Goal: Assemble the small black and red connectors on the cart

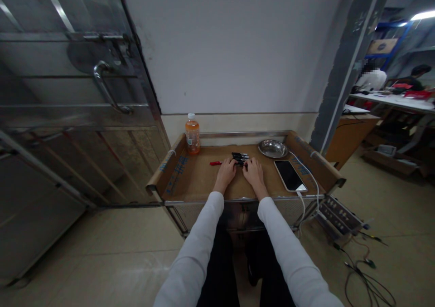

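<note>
Several black pens (240, 155) lie close together on the cardboard-lined cart top (204, 180). My left hand (226, 172) rests at the near left side of this bunch, its fingers bent and closed on a black pen. Opposite it, my right hand (253, 172) has its fingers closed at the right end of the same pens. The fingers partly cover the pens, so exactly which ones they grip is hard to make out. A red pen (215, 163) sticks out to the left of my left hand, lying on the cardboard.
A bottle of orange liquid (193, 135) stands at the back left. A round metal dish (272, 148) sits at the back right, near a phone (290, 176) with a white cable (303, 207). Cardboard sides (311, 159) edge the cart. Cables (365, 275) lie on the floor.
</note>
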Demonstrator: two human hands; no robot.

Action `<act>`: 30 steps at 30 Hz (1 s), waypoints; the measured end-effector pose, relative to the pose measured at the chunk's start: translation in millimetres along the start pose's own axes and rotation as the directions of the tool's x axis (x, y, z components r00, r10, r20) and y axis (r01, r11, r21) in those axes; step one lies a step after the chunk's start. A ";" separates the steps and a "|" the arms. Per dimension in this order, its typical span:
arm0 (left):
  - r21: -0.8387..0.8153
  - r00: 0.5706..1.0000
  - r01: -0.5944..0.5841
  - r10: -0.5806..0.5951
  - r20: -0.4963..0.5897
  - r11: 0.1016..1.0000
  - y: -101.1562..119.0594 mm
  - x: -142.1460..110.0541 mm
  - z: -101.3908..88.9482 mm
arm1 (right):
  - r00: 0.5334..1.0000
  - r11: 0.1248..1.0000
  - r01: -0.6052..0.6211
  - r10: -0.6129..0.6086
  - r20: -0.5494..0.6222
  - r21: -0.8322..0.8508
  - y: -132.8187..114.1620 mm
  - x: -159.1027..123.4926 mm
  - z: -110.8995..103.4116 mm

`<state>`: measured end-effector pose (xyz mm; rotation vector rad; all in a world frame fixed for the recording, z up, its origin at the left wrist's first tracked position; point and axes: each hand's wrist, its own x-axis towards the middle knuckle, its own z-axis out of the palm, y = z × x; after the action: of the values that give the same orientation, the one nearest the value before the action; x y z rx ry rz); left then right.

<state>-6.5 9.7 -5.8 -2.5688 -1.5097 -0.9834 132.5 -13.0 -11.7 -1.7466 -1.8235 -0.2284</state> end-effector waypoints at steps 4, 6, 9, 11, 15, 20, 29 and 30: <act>-0.033 0.999 -0.012 0.013 0.043 0.999 0.4 0.1 -3.4 | 1.000 0.998 -0.010 0.011 0.020 -0.057 -1.6 -0.7 -2.8; -0.038 0.998 -0.011 0.013 0.066 0.999 1.4 0.3 -5.3 | 0.999 0.997 -0.015 0.018 0.033 -0.076 -2.2 -1.0 -4.1; -0.049 0.997 0.015 -0.011 0.078 0.999 2.4 0.8 -6.2 | 0.999 0.996 -0.023 0.027 0.045 -0.091 -2.9 -1.5 -5.6; -0.052 0.997 0.031 -0.028 0.072 0.998 2.5 1.0 -5.9 | 0.998 0.994 -0.026 0.030 0.046 -0.102 -3.2 -1.8 -6.1; -0.056 0.997 0.030 -0.026 0.075 0.998 1.5 1.3 -5.1 | 0.998 0.991 -0.042 0.048 0.044 -0.129 -3.4 -2.0 -6.9; -0.045 0.998 0.004 -0.001 0.067 0.999 1.0 1.0 -5.2 | 0.997 0.997 0.012 -0.006 0.071 -0.081 -3.6 -1.0 -9.6; -0.048 0.999 0.019 -0.017 0.041 0.999 1.8 0.2 -7.6 | 0.997 0.999 0.037 -0.038 0.067 0.021 -3.6 0.5 -11.5; -0.048 0.999 0.024 -0.022 0.037 0.999 1.6 0.3 -7.3 | 0.997 0.999 0.035 -0.036 0.064 0.026 -3.4 0.6 -11.3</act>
<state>-8.8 6.9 0.7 -2.6224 -1.5462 -0.9927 132.6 -18.7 -1.3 -1.7237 -1.8959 -0.1644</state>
